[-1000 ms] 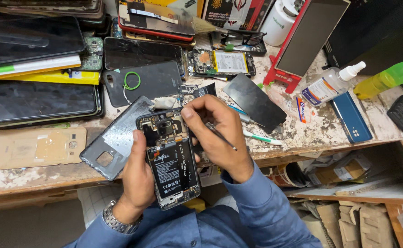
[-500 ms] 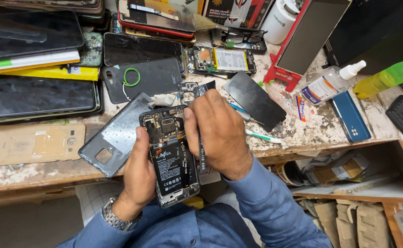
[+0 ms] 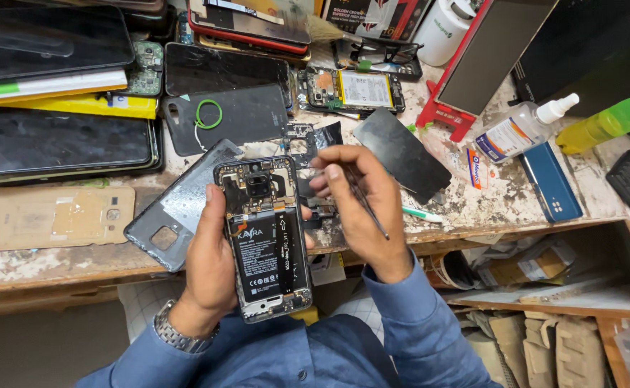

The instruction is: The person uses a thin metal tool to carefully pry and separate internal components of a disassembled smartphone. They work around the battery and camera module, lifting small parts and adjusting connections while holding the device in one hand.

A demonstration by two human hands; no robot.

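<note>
My left hand [image 3: 211, 262] holds an opened smartphone [image 3: 263, 237] upright above the bench edge, its back cover off, black battery and gold circuit parts showing. My right hand [image 3: 362, 208] is just right of the phone's top, fingers closed around thin metal tweezers [image 3: 367, 207] whose shaft runs down across the hand. Its fingertips hover over a small black loose part [image 3: 313, 140] on the bench. A grey back cover [image 3: 178, 208] lies under and left of the phone.
The worn workbench [image 3: 56, 269] is crowded with dark phone screens [image 3: 56, 140], a tan phone back [image 3: 53, 215], a black case with a green ring [image 3: 218, 118], another opened phone [image 3: 354, 90], a black panel [image 3: 401, 154], a blue phone [image 3: 550, 183], a clear bottle [image 3: 520, 129] and a green bottle [image 3: 609, 122].
My right hand has lifted off the phone's upper part and shifted right, turning the tweezers away. The phone has tilted slightly more upright in my left hand.
</note>
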